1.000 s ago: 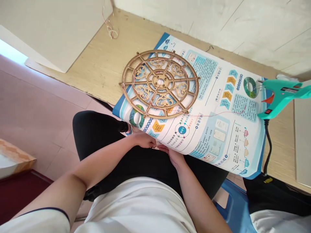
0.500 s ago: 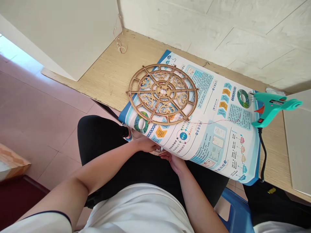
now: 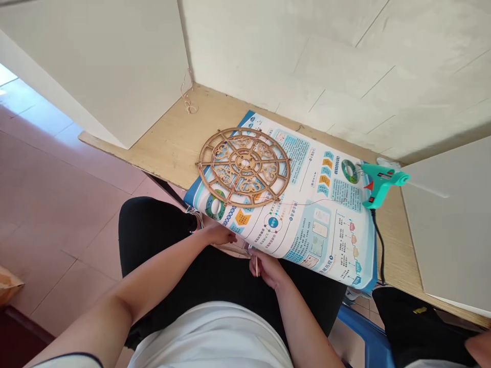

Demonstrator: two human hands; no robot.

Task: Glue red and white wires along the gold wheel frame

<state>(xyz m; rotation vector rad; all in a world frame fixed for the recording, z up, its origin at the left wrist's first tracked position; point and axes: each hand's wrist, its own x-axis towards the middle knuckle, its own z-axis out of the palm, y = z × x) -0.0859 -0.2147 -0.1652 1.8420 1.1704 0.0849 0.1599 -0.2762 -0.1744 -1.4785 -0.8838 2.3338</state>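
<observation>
Close to my lap, below the front edge of a printed poster sheet (image 3: pixel 307 225), are both my hands. My right hand (image 3: pixel 266 268) is closed around a thin, pale, stick-like piece (image 3: pixel 257 267) pointing down from the fingers. My left hand (image 3: pixel 219 235) has its fingers curled at the sheet's edge; whatever they hold is too small to make out. A pale strand (image 3: pixel 232 252) runs between the hands. On the sheet lies a round openwork wooden wheel (image 3: pixel 245 163) with scroll patterns and thin reddish wire threaded over it.
A teal glue gun (image 3: pixel 379 186) with a black cord (image 3: pixel 379 240) rests at the sheet's right. White boards (image 3: pixel 115 66) stand at left and right on the wooden table (image 3: pixel 169 138). Loose wires (image 3: pixel 187 99) lie at the back. Another person's hand (image 3: pixel 477 350) shows at lower right.
My hands have moved apart; the right one has come slightly lower, and the thin pale piece now shows in it. The camera view has shifted. The wheel still lies on the sheet.
</observation>
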